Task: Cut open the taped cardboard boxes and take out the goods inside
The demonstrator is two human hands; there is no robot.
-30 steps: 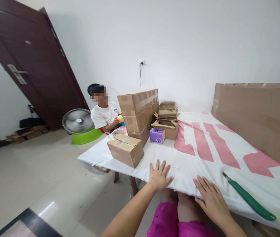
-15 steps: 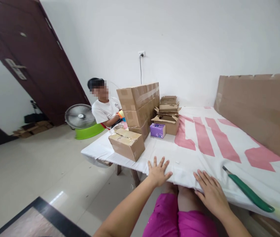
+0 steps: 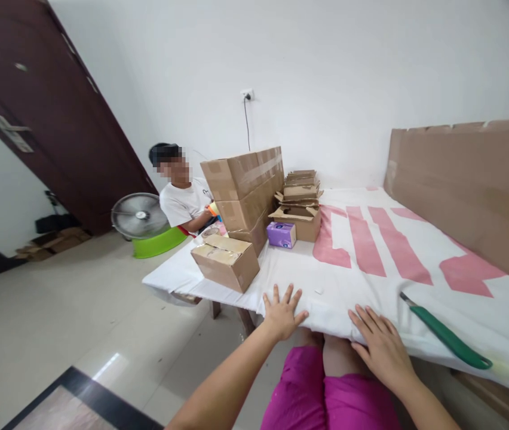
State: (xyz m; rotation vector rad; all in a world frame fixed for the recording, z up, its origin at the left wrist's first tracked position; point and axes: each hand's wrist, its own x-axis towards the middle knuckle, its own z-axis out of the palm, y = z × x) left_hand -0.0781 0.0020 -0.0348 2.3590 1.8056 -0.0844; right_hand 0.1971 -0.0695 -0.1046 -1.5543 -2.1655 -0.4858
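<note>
My left hand (image 3: 281, 313) lies flat with fingers spread on the near edge of a table covered by a white cloth with pink shapes (image 3: 371, 263). My right hand (image 3: 380, 349) rests palm down on the same edge, fingers stretched out, above my knees in pink shorts (image 3: 326, 400). Neither hand holds anything. A green-handled knife (image 3: 445, 334) lies on the cloth to the right of my right hand. A small taped cardboard box (image 3: 225, 261) stands beyond and to the left of my left hand.
Stacked large cardboard boxes (image 3: 245, 191), a pile of small open boxes (image 3: 299, 206) and a purple tissue box (image 3: 281, 234) stand at the far left of the table. Another person (image 3: 183, 194) sits behind them near a fan (image 3: 139, 216) and green basin. Flat cardboard (image 3: 465, 191) leans at right.
Both hands stay flat on the table edge. The view has shifted slightly, so everything sits a little lower-left to higher in the picture; nothing on the table has moved.
</note>
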